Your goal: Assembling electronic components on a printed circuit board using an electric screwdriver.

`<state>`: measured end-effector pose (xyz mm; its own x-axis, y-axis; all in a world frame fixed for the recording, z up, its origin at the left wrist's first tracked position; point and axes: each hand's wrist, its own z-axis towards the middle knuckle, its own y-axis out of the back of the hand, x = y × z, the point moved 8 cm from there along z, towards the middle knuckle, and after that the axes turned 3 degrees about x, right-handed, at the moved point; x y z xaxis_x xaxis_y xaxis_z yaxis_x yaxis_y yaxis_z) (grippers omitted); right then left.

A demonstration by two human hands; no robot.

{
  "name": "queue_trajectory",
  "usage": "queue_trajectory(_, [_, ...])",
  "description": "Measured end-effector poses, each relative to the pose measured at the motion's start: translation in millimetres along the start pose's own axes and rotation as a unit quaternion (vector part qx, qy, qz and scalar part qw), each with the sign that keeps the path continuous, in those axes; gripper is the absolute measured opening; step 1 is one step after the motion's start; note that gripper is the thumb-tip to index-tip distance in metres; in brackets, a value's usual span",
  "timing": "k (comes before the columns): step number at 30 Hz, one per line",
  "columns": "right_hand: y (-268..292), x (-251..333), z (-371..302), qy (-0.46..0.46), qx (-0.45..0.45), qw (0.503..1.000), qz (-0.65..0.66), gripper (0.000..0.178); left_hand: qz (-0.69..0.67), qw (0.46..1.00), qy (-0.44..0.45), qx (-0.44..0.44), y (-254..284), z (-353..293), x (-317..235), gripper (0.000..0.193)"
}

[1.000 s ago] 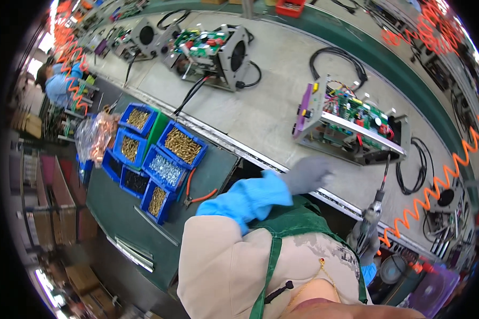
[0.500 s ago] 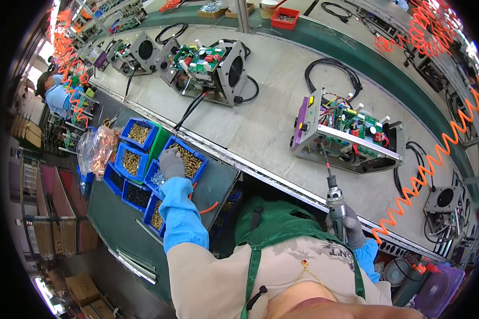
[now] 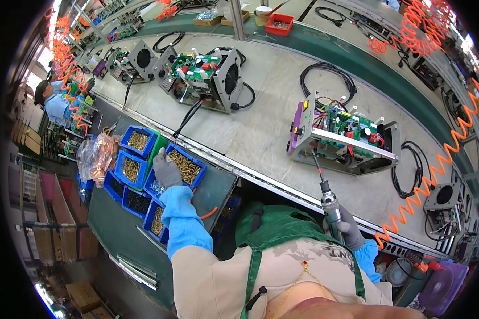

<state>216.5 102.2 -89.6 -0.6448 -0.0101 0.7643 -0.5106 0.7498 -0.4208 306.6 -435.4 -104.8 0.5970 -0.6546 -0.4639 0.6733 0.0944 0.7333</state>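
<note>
My left hand (image 3: 168,172), in a grey glove with bare fingertips, is over the near left part of a blue bin of brass-coloured fasteners (image 3: 185,166). Its fingers are drawn together by the bin's rim; whatever they hold is too small to make out. Beneath that hand, small silvery parts (image 3: 157,187) show in another blue bin. My gloved right hand (image 3: 349,227) is wrapped round a power screwdriver (image 3: 330,206). The screwdriver's long bit points up toward the near left side of an opened metal-framed unit (image 3: 351,151) with green circuit boards and a purple front panel.
More blue bins (image 3: 138,198) hold brass and black parts. Beside them lies a plastic bag of copper-coloured pieces (image 3: 102,158). Another opened unit (image 3: 202,77) stands farther left on the bench (image 3: 266,117). An orange coiled hose (image 3: 426,183) hangs at right. A co-worker (image 3: 56,101) is at far left.
My left fingers, lower in the bin before, have come up to its left rim, and the hand's back shows more. The view has shifted slightly. My right hand still grips the screwdriver.
</note>
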Motion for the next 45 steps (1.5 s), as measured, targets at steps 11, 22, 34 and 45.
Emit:
queue_trajectory(11, [-27,10,22,0.015,0.055,0.986,-0.157,0.1,-0.655,0.58,0.241,0.42,-67,-144,-258,0.03])
queue_trajectory(22, [-28,16,14,0.009,0.036,0.986,-0.165,0.097,-0.617,0.646,0.206,0.4,-64,-138,-282,0.029])
queue_trajectory(34, [-41,16,7,-0.023,0.042,0.997,-0.064,0.105,-0.61,0.637,0.099,0.461,-56,-138,-288,0.036])
queue_trajectory(45, [-51,19,18,-0.032,0.035,0.995,-0.084,0.112,-0.739,0.463,0.292,0.393,-69,-152,-262,0.031])
